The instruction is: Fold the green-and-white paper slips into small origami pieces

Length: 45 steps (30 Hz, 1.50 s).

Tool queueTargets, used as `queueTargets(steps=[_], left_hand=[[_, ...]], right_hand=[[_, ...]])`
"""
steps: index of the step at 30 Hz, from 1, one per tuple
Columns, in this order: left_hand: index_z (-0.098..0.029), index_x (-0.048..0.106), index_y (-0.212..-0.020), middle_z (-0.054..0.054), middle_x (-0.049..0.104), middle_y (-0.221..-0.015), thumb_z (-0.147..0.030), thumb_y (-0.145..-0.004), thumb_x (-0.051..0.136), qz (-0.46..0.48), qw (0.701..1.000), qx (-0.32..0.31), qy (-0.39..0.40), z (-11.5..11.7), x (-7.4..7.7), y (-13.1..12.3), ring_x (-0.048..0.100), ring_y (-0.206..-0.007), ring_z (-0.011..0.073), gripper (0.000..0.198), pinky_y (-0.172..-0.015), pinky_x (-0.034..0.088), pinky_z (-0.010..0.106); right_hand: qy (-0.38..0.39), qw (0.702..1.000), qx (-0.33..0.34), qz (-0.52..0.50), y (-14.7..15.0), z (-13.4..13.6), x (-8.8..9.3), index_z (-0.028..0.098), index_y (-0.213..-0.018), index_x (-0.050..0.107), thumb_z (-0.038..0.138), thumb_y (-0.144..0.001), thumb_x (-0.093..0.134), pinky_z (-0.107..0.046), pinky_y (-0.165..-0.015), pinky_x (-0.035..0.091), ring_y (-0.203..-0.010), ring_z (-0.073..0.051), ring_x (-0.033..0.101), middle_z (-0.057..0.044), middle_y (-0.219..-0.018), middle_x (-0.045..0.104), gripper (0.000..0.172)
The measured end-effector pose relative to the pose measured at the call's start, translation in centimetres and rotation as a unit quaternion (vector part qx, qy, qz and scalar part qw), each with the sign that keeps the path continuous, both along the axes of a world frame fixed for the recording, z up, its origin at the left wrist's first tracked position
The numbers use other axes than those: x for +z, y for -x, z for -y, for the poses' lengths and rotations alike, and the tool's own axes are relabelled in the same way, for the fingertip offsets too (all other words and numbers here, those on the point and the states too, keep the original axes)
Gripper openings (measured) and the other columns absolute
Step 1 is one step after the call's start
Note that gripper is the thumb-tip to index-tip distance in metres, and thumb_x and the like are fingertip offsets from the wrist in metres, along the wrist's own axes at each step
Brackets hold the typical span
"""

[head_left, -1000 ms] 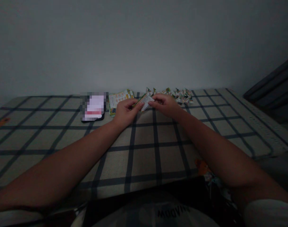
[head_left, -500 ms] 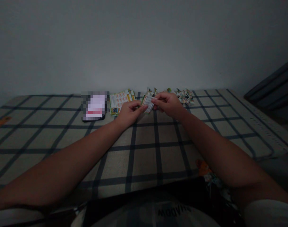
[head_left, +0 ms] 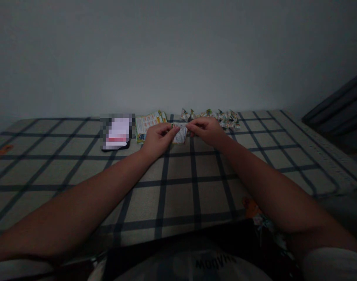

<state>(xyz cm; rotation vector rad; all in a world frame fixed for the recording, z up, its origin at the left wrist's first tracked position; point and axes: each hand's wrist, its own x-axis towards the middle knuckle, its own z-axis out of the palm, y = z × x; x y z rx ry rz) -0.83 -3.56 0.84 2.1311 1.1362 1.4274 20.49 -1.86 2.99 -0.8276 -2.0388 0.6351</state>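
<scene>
Paper in hand: a small printed paper (head_left: 180, 134) is held between the 2 hands, above the checked cloth (head_left: 178, 199).
Left hand (head_left: 157, 136): clamped on the paper's left edge, thumb on top.
Right hand (head_left: 207, 129): fingertips pinched at the paper's upper right corner.
Printed sheets (head_left: 149, 121): stacked just beyond the left hand, partly covered by it.
Phone (head_left: 116, 132): placed left of the left hand, its lit screen blurred.
Folded pieces (head_left: 231, 119): scattered beyond the right hand, partly hidden by it.
</scene>
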Motion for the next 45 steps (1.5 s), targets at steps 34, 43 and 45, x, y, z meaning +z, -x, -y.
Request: queueTargets(steps=[34,43,45], left_hand=[[-0.019,0.071,-0.077,0.002,0.066,-0.069,-0.048,-0.089,0.061,0.072,0.995,-0.026,0.065,-0.03,-0.12,0.20,0.059,-0.069,0.0160,0.033,-0.062,0.047,0.028],[-0.020,0.044,-0.052,-0.003,0.036,-0.051,-0.048,-0.092,0.061,0.001,0.999,-0.041,0.028,-0.16,-0.39,0.19,0.036,-0.051,0.0111,0.051,-0.048,0.026,0.028],[-0.020,0.042,-0.052,-0.003,0.035,-0.051,-0.048,-0.093,0.060,-0.001,1.000,-0.022,0.008,0.01,-0.10,0.16,0.035,-0.051,0.0114,0.052,-0.049,0.026,0.029]], right_hand=[[-0.103,0.993,-0.011,0.049,0.08,0.27,0.01,0.019,-0.077,0.060,0.049,-0.096,0.052,-0.028,-0.066,0.036,-0.066,-0.013,0.047,-0.001,-0.071,0.059,0.037],[-0.068,0.998,-0.011,0.013,0.17,0.12,0.05,0.019,-0.077,0.059,0.056,-0.094,0.054,-0.028,-0.065,0.035,-0.064,-0.012,0.044,0.001,-0.068,0.056,0.041],[-0.054,0.998,0.007,0.012,0.19,0.10,0.04,0.018,-0.078,0.060,0.058,-0.092,0.056,-0.028,-0.064,0.035,-0.063,-0.012,0.044,0.001,-0.069,0.057,0.042]])
